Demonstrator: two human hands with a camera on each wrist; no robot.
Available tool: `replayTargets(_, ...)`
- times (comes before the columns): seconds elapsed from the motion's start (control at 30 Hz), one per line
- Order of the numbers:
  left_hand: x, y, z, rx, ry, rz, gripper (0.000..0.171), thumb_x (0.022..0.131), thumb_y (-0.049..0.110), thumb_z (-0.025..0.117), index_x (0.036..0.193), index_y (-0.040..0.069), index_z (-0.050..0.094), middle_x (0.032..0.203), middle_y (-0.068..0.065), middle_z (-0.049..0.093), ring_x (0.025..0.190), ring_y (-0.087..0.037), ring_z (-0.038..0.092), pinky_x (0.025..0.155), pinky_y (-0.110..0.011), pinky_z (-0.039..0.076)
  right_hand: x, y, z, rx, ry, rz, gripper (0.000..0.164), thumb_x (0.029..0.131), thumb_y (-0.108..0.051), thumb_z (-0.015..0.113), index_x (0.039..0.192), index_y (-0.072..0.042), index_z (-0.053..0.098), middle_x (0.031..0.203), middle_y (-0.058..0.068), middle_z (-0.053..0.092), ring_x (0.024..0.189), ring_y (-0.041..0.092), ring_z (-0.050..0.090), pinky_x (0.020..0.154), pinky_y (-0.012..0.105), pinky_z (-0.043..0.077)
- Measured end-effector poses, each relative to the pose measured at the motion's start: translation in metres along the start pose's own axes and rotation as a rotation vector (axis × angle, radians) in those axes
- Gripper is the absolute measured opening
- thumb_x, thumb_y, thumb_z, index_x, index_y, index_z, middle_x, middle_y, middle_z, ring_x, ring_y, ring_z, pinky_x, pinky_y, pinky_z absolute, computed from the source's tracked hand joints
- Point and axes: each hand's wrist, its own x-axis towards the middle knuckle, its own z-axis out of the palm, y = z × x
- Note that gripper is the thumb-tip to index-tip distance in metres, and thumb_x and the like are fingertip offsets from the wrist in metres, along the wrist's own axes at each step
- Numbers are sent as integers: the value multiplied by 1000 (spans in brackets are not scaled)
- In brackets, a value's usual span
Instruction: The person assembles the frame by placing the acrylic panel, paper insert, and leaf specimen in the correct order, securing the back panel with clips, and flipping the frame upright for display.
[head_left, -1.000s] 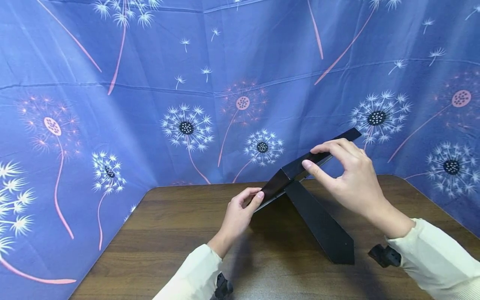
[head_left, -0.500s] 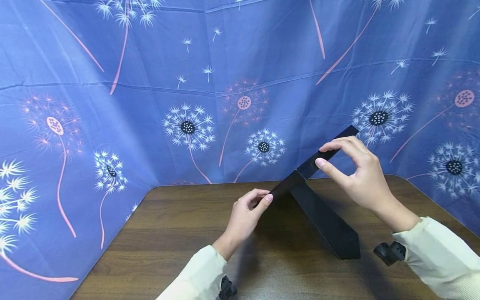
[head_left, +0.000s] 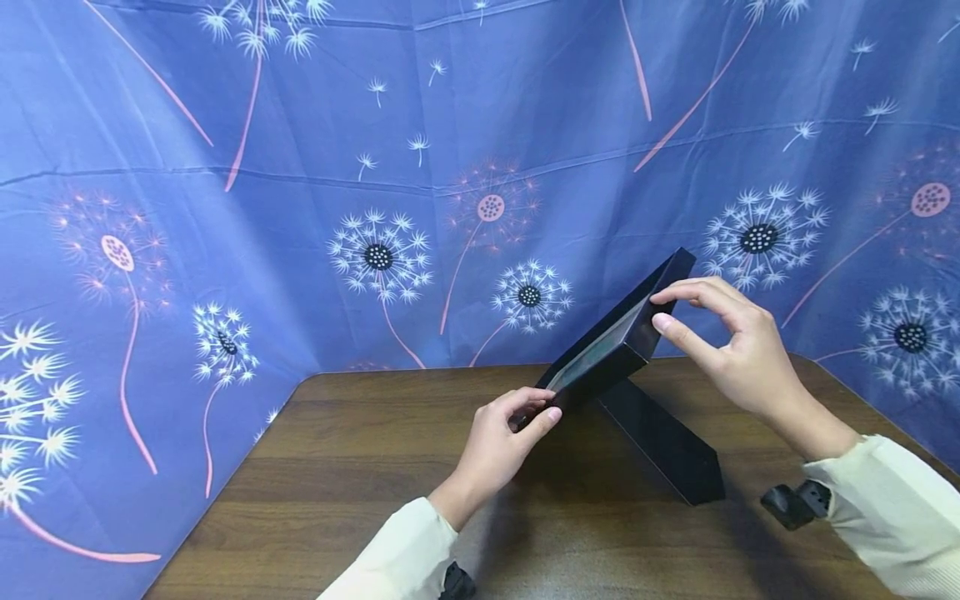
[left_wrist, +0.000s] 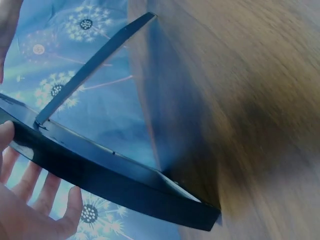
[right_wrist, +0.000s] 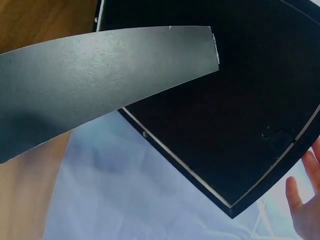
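A black picture frame [head_left: 592, 375] is held tilted above the table, part of its glazed front [head_left: 600, 346] facing me. Its black easel stand [head_left: 663, 437] slants down to the right behind it. My left hand [head_left: 502, 450] pinches the frame's near left end between thumb and fingers. With thumb and fingertips, my right hand [head_left: 735, 350] grips the edge at the right corner. The right wrist view shows the flat black back panel [right_wrist: 210, 115], with the stand [right_wrist: 110, 75] swung out from it. In the left wrist view, the frame's rim [left_wrist: 115, 187] crosses beside the fingers.
A brown wood-grain table [head_left: 337, 483] lies beneath the hands. Behind and at both sides hangs a blue cloth [head_left: 300, 250] with a dandelion print. A small black device [head_left: 795, 504] sits at the right wrist.
The picture frame has turned in both hands: earlier mostly its dark edge showed, now part of the glazed front shows. Both hands have shifted slightly right, and so has the stand.
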Motion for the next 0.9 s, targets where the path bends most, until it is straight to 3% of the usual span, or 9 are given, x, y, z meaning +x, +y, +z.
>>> replayTargets(0.3, -3, -9, -6, 48, -20, 40, 28, 97, 23, 71, 123, 12, 73, 115, -4, 73, 110, -18, 68, 100, -40, 52, -5, -17, 2, -71, 15, -110, 30, 87, -9, 77, 116, -14, 75, 113, -8, 67, 116, -3, 53, 99, 16, 34)
replayTargets(0.43, -6, -20, -9, 45, -22, 32, 27, 96, 22, 72, 121, 11, 73, 114, -5, 73, 112, -20, 68, 102, -42, 51, -7, -23, 4, -94, 0, -132, 40, 80, -17, 83, 118, -12, 73, 114, -2, 68, 115, 2, 53, 99, 39, 36)
replayTargets(0.53, -8, -26, -11, 50, -28, 27, 26, 96, 19, 72, 120, 9, 73, 114, -6, 73, 112, -22, 69, 102, -44, 51, -8, -28, 6, -132, -8, -123, 52, 73, -28, 89, 119, -12, 71, 116, 3, 68, 113, 13, 56, 93, 53, 35)
replayTargets(0.7, -11, -33, -14, 79, -40, 0, 26, 96, 18, 72, 120, 8, 73, 115, -8, 73, 113, -25, 68, 103, -47, 50, -11, -32, 11, -180, 8, -93, 62, 67, -37, 91, 119, -11, 70, 118, 7, 67, 112, 29, 59, 95, 56, 34)
replayTargets(0.9, -12, -35, -11, 81, -40, -10, 26, 96, 17, 71, 120, 8, 72, 117, -9, 74, 112, -25, 69, 102, -47, 51, -11, -32, 11, -172, 8, -94, 59, 70, -33, 90, 120, -11, 69, 119, 7, 66, 113, 27, 57, 95, 54, 33)
